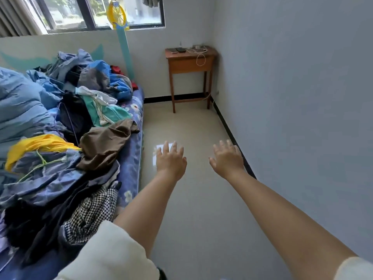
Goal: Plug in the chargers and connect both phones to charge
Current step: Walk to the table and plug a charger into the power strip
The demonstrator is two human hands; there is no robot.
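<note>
Both arms reach out over the floor (191,209) in the lower middle of the frame. The left hand (171,159) and right hand (228,158) are flat, fingers spread wide and holding nothing. Far off, in the upper middle, a small wooden surface (210,51) stands in the corner. Two phones (177,50) and white cables (196,51) lie on it. One cable hangs over its front. Clothes (66,126) cover the bed on the left.

A small wooden side table (190,63) stands in the far corner, upper centre of the frame, bearing two dark phones (177,50) at its left and a tangle of white charger cables (196,51) at its right, one loop drooping over the front. A bed (132,142) along the left carries heaped clothes (80,126). The tiled floor (193,199) fills the centre.
</note>
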